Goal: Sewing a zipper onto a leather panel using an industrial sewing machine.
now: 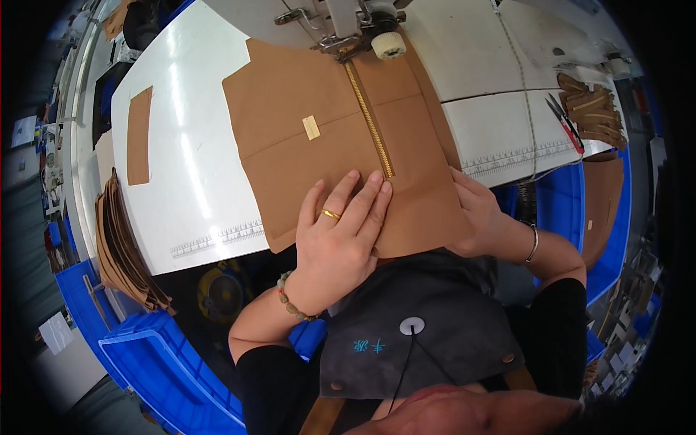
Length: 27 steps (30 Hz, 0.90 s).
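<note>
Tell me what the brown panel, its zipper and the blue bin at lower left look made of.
Brown panel: leather or imitation leather, matte, judging by its smooth, even surface; grain too fine to tell.
Zipper: teeth probably brass-coloured metal, from their yellow glint.
Blue bin: likely moulded plastic, slightly glossy, given its uniform colour and rigid rim.

A head-worn wide fisheye view looks down from nearby on the left hand (339, 235), right hand (480, 216) and table (206, 163).

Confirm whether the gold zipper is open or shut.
Shut where visible: the gold zipper shows one unbroken strip of teeth, ending beside the left hand; close under the sewing machine, I cannot tell.
</note>
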Tool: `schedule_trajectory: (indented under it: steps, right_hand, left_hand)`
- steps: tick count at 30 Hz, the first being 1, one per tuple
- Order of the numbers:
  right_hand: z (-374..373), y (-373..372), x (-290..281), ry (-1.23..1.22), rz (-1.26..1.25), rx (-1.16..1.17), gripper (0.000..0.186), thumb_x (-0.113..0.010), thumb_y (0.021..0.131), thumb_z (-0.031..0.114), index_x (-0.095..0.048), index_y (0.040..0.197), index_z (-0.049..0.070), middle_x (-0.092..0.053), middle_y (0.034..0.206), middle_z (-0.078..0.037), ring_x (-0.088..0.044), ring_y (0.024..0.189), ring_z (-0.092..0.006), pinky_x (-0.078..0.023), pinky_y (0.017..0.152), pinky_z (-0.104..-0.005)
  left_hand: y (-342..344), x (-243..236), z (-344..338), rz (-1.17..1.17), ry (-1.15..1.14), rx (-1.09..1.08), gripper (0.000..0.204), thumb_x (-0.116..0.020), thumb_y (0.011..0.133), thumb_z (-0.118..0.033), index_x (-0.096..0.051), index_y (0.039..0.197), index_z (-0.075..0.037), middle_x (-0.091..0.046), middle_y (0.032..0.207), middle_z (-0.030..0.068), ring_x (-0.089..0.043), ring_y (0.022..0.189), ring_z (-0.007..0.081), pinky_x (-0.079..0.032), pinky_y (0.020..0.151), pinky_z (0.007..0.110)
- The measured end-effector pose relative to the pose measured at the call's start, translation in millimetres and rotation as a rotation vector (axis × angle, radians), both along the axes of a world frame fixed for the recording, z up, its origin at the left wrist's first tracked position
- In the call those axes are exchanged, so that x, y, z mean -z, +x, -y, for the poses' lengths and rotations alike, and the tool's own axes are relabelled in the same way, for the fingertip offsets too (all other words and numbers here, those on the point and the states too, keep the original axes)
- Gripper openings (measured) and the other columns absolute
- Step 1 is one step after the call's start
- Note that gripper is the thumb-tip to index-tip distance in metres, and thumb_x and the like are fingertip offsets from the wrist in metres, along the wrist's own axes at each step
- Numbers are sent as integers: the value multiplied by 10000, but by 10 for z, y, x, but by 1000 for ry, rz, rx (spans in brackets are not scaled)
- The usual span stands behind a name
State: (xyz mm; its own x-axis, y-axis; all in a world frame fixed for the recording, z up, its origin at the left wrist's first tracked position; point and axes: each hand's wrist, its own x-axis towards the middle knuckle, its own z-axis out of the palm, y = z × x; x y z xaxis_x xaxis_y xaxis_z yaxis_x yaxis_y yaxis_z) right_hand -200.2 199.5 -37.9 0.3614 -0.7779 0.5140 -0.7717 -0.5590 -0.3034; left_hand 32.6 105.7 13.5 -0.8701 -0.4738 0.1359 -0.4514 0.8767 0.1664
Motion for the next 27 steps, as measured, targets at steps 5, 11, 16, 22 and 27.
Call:
schedule_trajectory:
  steps: [5,11,16,22,27]
  right_hand:
    - [101,-431,-342,65,-12,56,209,-744,753,109,-699,941,30,-680,978,-106,-691,990,-326,-555,985,-513]
    - [316,-224,-421,97,81,70,166,-745,815,115,-704,956,38,-674,984,-86,-679,950,-289,-559,946,-485]
    - [303,-6,-252,55,-21,-42,281,-684,841,138,-709,1079,-9,-675,1060,-114,-656,1077,-280,-521,1015,-470]
    - [338,20,-297,36,-78,-87,297,-669,848,134,-709,1089,-34,-673,1041,-120,-658,1066,-282,-514,1023,-472]
    - [359,-5,-277,30,-117,-103,314,-709,834,166,-711,1080,-29,-671,1035,-118,-656,1060,-275,-503,1038,-471]
  left_hand:
    - [-7,-112,-52,45,56,-10,734,-743,794,-524,-656,1373,-80,-619,1427,66,-591,1282,283,-407,1100,553]
    - [-27,-117,-73,56,43,-6,738,-678,862,-606,-651,1372,-73,-607,1442,71,-589,1284,289,-391,1109,583]
    - [-2,57,-84,58,-123,-2,534,-724,883,-347,-672,1344,-83,-631,1408,52,-611,1254,254,-440,1092,527]
    - [-44,102,267,-115,-23,118,483,-760,833,-263,-692,1264,-54,-638,1360,76,-605,1238,251,-480,1063,482]
    - [-252,50,573,-82,-42,-8,779,-777,727,-514,-635,1340,-54,-605,1410,105,-574,1320,314,-447,1101,500]
